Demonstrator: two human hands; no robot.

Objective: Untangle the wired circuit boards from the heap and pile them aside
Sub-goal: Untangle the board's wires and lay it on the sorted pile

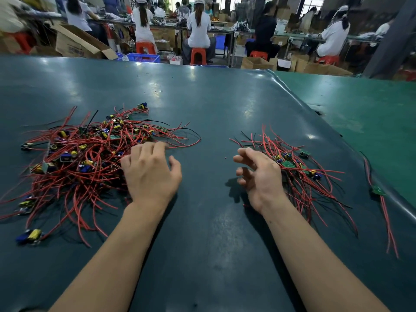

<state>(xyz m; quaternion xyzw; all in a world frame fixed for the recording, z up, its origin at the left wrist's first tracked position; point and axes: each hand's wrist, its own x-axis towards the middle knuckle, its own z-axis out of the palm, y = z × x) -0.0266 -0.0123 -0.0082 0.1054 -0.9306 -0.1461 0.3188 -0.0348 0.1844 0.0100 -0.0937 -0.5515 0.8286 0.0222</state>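
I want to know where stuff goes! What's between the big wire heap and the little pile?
In the head view, both hands: left hand by the heap, right hand by the pile, dark mat between.

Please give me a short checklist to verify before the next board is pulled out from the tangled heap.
1. Left hand free to pick: ok, it holds nothing and rests at the edge of the heap.
2. Right hand free: ok, fingers relaxed, holding nothing.
3. Sorted pile apart from heap: ok, bare table between them.
4. A loose board chosen: cannot tell.
5. Stray board at the right edge: not ok, outside the pile.
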